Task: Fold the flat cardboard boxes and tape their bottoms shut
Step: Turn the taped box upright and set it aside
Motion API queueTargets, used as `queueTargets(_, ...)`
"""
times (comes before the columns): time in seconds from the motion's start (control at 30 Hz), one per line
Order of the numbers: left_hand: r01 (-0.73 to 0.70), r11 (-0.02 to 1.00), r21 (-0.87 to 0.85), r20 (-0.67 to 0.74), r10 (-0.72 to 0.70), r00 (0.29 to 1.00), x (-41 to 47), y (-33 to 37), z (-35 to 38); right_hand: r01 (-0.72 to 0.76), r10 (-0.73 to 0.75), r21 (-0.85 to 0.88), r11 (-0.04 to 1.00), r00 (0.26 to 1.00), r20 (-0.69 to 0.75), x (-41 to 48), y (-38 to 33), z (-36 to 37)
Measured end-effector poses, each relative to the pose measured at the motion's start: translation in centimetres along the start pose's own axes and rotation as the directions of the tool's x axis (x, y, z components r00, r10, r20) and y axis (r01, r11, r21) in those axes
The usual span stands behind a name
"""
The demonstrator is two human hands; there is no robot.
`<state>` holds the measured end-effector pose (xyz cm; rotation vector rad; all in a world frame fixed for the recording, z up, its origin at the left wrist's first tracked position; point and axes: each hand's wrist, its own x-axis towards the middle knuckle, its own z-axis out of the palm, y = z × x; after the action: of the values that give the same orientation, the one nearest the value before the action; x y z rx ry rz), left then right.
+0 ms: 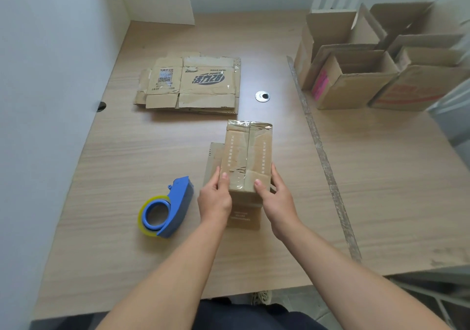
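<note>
Lead: Forearms [178, 266] reach in from six o'clock, and both hands are on the box. The left hand [215, 197] takes its left flank, the right hand [276, 197] its right, thumbs laid over the top face, clamped on the near end.

Analyst: And the box [248, 156] stands dead centre on the worktop [114, 164], bottom up and flaps shut. Clear tape shines along the middle seam and over the far edge. Its open flaps splay out underneath.

Lead: How will it handle?

Analyst: Light, I'd say; it looks like empty corrugated card. Stiff along the edges, softer mid-panel. It looks creased and well used, so a hard squeeze could cave the walls. The taped patches look slick, so take it by bare card near the corners, one hand a side.

Lead: And around it?

Analyst: At eight o'clock, a blue tape dispenser [165, 207], lying free just beside the left hand. At eleven, the flat stack of boxes [190, 85]. At two, folded boxes [356, 75] standing open.
</note>
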<state>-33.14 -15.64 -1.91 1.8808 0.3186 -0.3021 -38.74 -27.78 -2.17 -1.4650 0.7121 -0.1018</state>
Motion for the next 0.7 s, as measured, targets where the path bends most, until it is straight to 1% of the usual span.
queueTargets(0.07,0.063,0.980,-0.189,0.039,-0.057,0.998,0.2,0.0,0.1,-0.020,0.020,0.045,0.999,1.000,0.002,-0.5,0.3,-0.4)
queueTargets(0.1,0.105,0.962,-0.253,0.075,-0.089,0.993,0.4,0.2,0.0,-0.030,0.029,0.054,0.998,1.000,0.013,-0.8,0.5,-0.8)
queueTargets(0.17,0.190,0.932,-0.310,0.170,-0.142,0.975,0.8,0.6,-0.4,-0.038,0.038,0.003,0.999,0.998,0.059,-1.1,0.5,-1.9)
queueTargets(0.23,0.219,0.938,-0.267,0.269,-0.146,0.952,1.3,0.8,-1.2,-0.010,0.026,-0.152,0.988,0.994,0.109,-0.4,-0.5,-3.4)
queueTargets(0.27,0.202,0.953,-0.226,0.310,-0.127,0.942,1.5,0.7,-1.7,0.029,-0.003,-0.267,0.963,0.995,0.096,0.4,-1.3,-4.2)
queueTargets(0.33,0.138,0.979,-0.151,0.377,-0.072,0.923,1.8,0.6,-2.5,0.105,-0.120,-0.484,0.869,0.993,0.000,2.6,-3.1,-5.7)
queueTargets(0.4,0.063,0.996,-0.062,0.434,-0.030,0.900,1.8,0.6,-3.0,0.140,-0.230,-0.592,0.794,0.970,-0.079,4.8,-5.3,-7.1)
queueTargets(0.43,0.034,0.999,-0.026,0.462,-0.018,0.887,1.8,0.7,-3.0,0.160,-0.253,-0.618,0.770,0.965,-0.065,5.8,-6.1,-7.7)
queueTargets(0.47,0.010,1.000,-0.001,0.483,-0.008,0.876,1.8,0.8,-3.0,0.179,-0.239,-0.633,0.753,0.971,-0.010,6.8,-6.7,-8.0)
queueTargets(0.5,-0.018,1.000,0.020,0.488,0.005,0.873,1.8,1.0,-2.9,0.183,-0.185,-0.646,0.741,0.980,0.066,7.6,-7.1,-8.2)
queueTargets(0.53,-0.054,0.997,0.048,0.466,0.026,0.884,1.8,1.2,-2.6,0.170,-0.107,-0.670,0.723,0.985,0.136,8.2,-7.2,-8.3)
queueTargets(0.57,-0.096,0.991,0.089,0.410,0.052,0.910,1.8,1.4,-2.2,0.155,-0.040,-0.700,0.697,0.983,0.178,8.4,-7.0,-8.3)
queueTargets(0.6,-0.137,0.981,0.140,0.326,0.085,0.941,1.6,1.5,-1.7,0.151,-0.018,-0.726,0.671,0.982,0.187,8.6,-6.7,-8.2)
queueTargets(0.63,-0.175,0.966,0.190,0.232,0.129,0.964,1.2,1.5,-1.3,0.154,-0.038,-0.739,0.656,0.984,0.171,8.6,-6.4,-8.0)
queueTargets(0.67,-0.216,0.946,0.241,0.161,0.180,0.970,0.5,1.5,-0.8,0.155,-0.069,-0.739,0.656,0.987,0.146,8.5,-6.1,-7.9)
queueTargets(0.7,-0.261,0.920,0.291,0.132,0.232,0.964,-0.3,1.3,-0.4,0.151,-0.093,-0.732,0.664,0.989,0.119,8.3,-5.9,-7.8)
